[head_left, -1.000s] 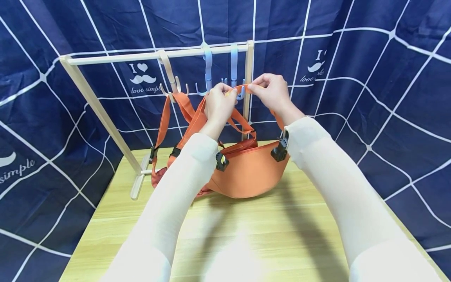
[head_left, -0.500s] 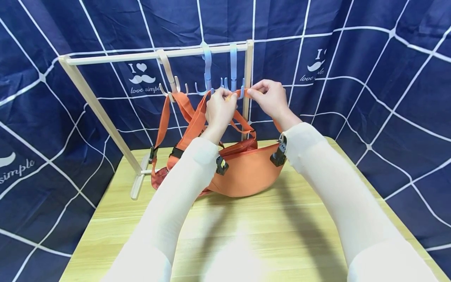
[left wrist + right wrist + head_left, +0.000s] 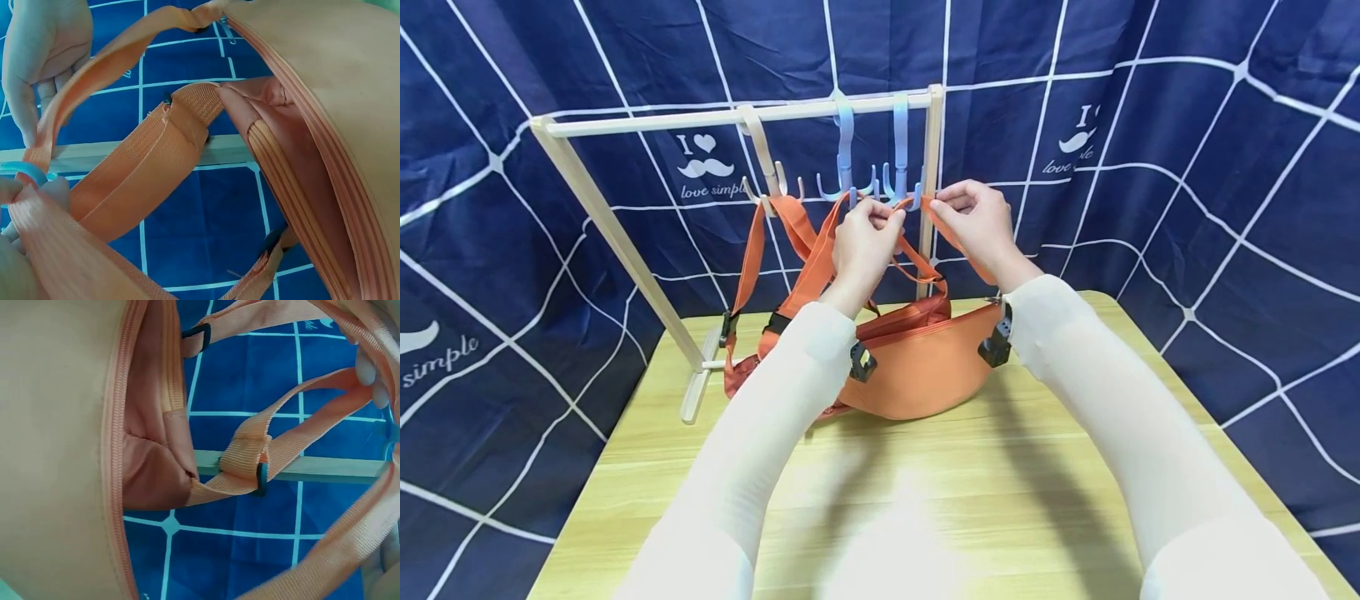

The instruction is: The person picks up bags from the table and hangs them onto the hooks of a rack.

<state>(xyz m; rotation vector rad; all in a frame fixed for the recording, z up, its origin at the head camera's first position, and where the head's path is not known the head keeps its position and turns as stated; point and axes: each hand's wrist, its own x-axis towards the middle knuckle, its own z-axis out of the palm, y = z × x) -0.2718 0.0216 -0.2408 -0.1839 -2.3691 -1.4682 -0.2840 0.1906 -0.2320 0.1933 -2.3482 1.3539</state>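
Observation:
An orange waist bag point(image 3: 928, 371) hangs with its curved lower edge close to the table, below my hands. My left hand point(image 3: 862, 243) pinches its orange strap point(image 3: 953, 240) between thumb and fingers. On the other side of a blue hook's point(image 3: 900, 154) right prong, my right hand point(image 3: 979, 221) pinches the same strap. The strap lies on that prong; in the left wrist view it meets the curved hook tip point(image 3: 25, 169). The bag's zipper point(image 3: 294, 87) runs along its top edge. A second orange bag, partly hidden by my left arm, hangs by its straps point(image 3: 752, 258) from a beige hook.
A wooden rack point(image 3: 625, 125) carries the beige hook point(image 3: 763, 154) and another blue hook point(image 3: 845, 146) on its top bar. The rack stands at the back of a wooden table point(image 3: 985, 500). Dark blue gridded cloth point(image 3: 1150, 167) surrounds the table.
Both hands have come down a little, and the strap between them has dropped onto the blue hook's prong. The blue hooks' prongs show more clearly now.

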